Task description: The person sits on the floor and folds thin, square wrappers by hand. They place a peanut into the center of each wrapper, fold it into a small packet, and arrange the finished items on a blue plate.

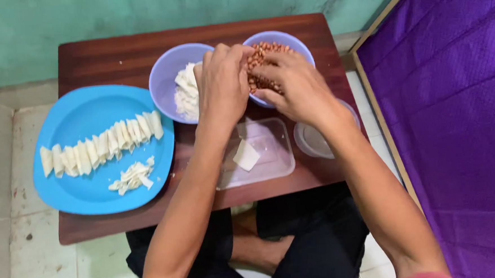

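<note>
Head view, both hands' grip [222, 81] [295, 83] pinching peanuts [258, 82] over purple bowl [305, 48]

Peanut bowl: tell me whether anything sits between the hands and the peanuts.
Nothing visible does. The right hand already rests on the peanuts inside the purple bowl, and the left hand meets it at the bowl's near-left rim. The bowl of white pieces stands beside, not between.

I read this as a home, floor-level food prep: low dark-brown wooden table [119, 55] on pale tiled floor [12, 168], worn green painted wall [83, 23], purple quilted mattress [455, 117] alongside, person sitting cross-legged, plastic bowls of food.
</note>
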